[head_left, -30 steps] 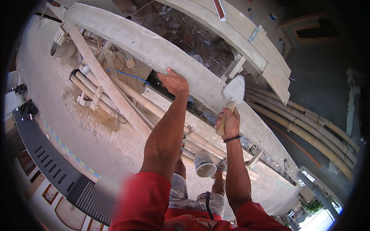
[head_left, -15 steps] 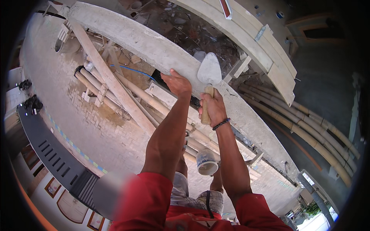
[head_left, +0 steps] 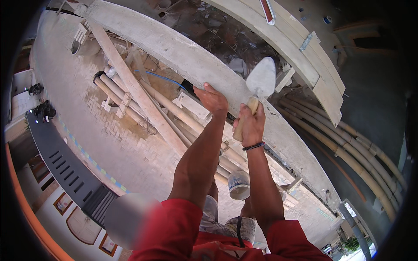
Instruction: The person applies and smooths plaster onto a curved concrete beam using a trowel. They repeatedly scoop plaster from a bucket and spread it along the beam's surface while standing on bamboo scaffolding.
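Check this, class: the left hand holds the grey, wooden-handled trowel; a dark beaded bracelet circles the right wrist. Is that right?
No, the head view shows the right hand, not the left hand, holding the trowel; the bracelet is correct.

Bamboo poles (head_left: 340,151) lie at right, a blue hose (head_left: 162,75) curves left of centre, a dark slotted panel (head_left: 69,162) farther left.

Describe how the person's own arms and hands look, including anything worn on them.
Both arms wear short red sleeves that leave the forearms bare. The left hand and right hand are ungloved. A dark bracelet, apparently beaded, circles the right wrist; none shows on the left.
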`<state>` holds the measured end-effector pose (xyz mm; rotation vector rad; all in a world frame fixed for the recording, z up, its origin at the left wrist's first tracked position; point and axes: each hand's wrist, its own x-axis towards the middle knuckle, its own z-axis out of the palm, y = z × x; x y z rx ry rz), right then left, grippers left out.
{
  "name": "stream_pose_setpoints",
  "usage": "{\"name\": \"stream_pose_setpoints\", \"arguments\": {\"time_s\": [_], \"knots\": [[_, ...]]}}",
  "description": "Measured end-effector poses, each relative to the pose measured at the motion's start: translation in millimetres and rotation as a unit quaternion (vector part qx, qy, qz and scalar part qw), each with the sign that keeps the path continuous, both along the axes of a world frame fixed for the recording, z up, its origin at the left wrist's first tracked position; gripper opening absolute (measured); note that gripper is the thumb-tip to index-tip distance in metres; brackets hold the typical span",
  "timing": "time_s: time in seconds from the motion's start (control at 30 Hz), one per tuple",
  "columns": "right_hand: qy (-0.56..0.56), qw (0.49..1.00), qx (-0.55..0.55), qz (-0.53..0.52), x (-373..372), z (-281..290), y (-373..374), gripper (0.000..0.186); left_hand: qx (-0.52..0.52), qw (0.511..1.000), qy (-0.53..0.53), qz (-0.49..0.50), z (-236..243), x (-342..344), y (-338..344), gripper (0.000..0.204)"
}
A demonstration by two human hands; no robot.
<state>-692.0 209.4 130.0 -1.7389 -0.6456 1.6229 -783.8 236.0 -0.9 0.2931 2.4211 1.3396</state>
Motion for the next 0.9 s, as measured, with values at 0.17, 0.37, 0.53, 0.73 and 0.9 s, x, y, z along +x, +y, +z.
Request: {"name": "stream_pose_setpoints", "arguments": {"time_s": [0.17, 0.37, 0.53, 0.73, 0.9], "knots": [[0.022, 0.992, 0.001, -0.125, 3, -11, -17, 0.019, -0.008, 1.0, 0.011, 0.001, 2, 5, -1, 0.052], [0.007, 0.989, 0.038, -0.141, 1, -3, -2, 0.019, -0.01, 1.0, 0.003, -0.003, 11, 3, 0, 0.053], [0.053, 0.996, -0.056, 0.04, -8, -16, 3, 0.023, -0.041, 0.999, 0.031, 0.005, -6, -5, -4, 0.054], [0.033, 0.995, 0.018, -0.096, -20, -20, -3, 0.016, -0.04, 0.996, 0.073, -0.02, -13, 1, -2, 0.051], [0.046, 0.992, 0.039, -0.11, 4, -15, 1, 0.032, -0.056, 0.998, 0.042, 0.0, -16, -4, -7, 0.05]]}}
